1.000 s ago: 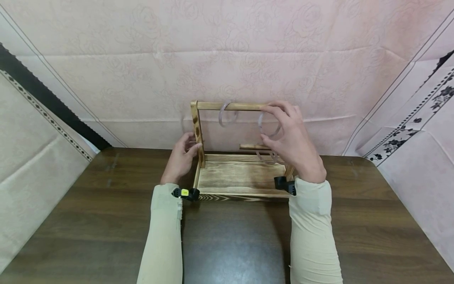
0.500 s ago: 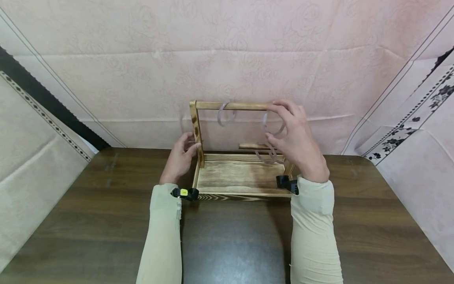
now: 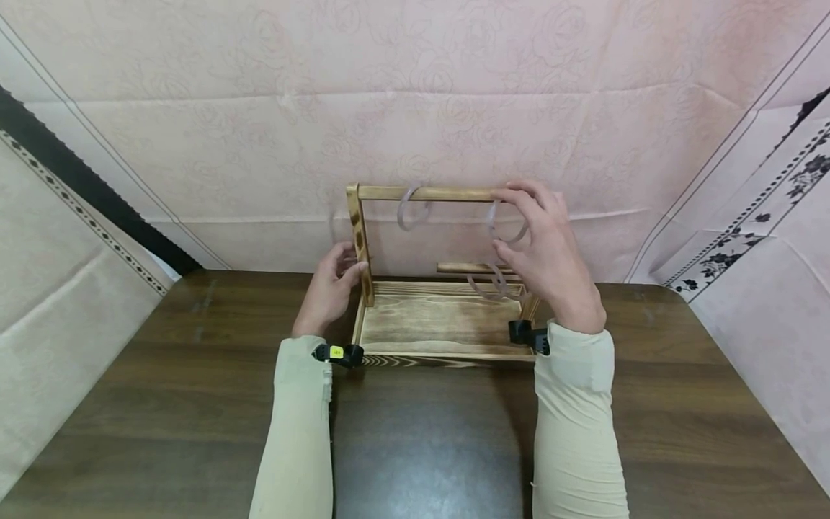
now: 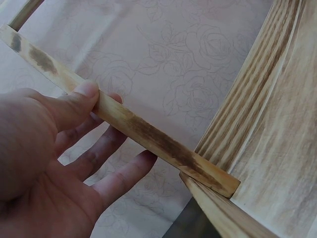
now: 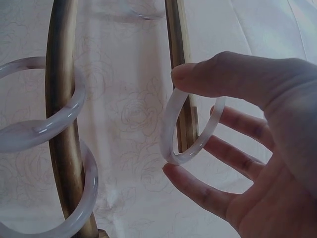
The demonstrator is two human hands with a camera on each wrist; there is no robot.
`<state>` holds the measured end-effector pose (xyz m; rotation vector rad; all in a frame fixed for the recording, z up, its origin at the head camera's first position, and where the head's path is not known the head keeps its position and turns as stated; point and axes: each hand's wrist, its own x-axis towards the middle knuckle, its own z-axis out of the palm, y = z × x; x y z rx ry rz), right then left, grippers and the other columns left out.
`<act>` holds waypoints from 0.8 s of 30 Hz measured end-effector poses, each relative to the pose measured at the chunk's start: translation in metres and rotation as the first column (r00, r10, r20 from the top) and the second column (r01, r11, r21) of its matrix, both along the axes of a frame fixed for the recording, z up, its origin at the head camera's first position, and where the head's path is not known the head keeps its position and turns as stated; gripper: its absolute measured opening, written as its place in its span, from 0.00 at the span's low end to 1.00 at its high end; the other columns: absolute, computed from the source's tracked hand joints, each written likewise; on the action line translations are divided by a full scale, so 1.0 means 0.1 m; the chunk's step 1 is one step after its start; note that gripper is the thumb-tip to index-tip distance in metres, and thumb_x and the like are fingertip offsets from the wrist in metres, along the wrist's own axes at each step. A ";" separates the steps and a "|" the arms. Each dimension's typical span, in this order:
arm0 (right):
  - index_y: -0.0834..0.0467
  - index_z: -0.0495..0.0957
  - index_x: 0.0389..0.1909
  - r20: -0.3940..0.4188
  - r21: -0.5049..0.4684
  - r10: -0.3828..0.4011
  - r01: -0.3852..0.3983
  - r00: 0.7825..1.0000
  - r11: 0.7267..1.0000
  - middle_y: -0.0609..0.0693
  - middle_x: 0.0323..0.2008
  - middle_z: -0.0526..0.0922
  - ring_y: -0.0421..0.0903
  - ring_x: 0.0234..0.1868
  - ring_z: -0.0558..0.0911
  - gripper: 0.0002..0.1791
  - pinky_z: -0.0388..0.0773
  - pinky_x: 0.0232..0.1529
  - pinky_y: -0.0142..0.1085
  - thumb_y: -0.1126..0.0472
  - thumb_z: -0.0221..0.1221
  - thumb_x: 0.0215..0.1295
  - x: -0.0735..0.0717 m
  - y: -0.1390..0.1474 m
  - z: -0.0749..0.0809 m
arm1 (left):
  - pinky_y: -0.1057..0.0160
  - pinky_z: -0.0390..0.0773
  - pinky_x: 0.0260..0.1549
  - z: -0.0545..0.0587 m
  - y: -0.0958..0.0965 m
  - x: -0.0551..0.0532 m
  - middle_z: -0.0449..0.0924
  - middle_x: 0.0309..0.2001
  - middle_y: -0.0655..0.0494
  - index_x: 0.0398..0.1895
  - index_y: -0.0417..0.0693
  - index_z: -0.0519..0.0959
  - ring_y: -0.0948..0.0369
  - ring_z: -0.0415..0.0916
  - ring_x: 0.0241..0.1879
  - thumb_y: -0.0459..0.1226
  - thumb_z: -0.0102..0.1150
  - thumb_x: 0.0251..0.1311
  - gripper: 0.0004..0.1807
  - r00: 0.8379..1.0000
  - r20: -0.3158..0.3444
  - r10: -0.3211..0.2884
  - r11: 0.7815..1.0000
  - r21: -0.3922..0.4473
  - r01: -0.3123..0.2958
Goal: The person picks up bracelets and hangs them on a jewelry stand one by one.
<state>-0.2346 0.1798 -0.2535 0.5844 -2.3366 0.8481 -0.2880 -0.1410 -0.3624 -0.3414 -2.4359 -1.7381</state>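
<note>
A wooden display stand has a left post [image 3: 359,238], a top bar [image 3: 454,194] and a shorter lower bar [image 3: 460,267]. My left hand [image 3: 327,292] grips the post, thumb on the near side and fingers behind it. Around the top bar, near its right end, is a pale translucent bangle [image 5: 171,121] pinched between the thumb and fingers of my right hand [image 3: 547,252]. Another bangle [image 3: 402,209] hangs farther left on that bar. Two bangles circle the lower bar, one bangle [image 5: 52,124] in front of a second bangle [image 5: 90,186].
The stand's shallow wooden base [image 3: 441,321] sits on a dark brown table [image 3: 428,440]. A pink floral cloth [image 3: 415,130] hangs right behind the table's far edge. Pale patterned cloths flank both sides.
My right hand has moved to the right along the top bar, carrying the pinched bangle with it. The left hand stays on the post, and the other bangles stay in place.
</note>
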 end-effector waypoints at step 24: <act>0.57 0.76 0.65 -0.054 -0.057 -0.060 0.056 0.997 0.997 0.57 0.70 0.71 0.58 0.66 0.66 0.37 0.70 0.64 0.52 0.77 0.70 0.52 -0.12 0.05 -0.07 | 0.46 0.79 0.62 -0.01 0.00 -0.01 0.75 0.62 0.38 0.66 0.37 0.68 0.46 0.74 0.64 0.33 0.51 0.76 0.19 1.000 -0.012 -0.016 1.000 0.008 0.017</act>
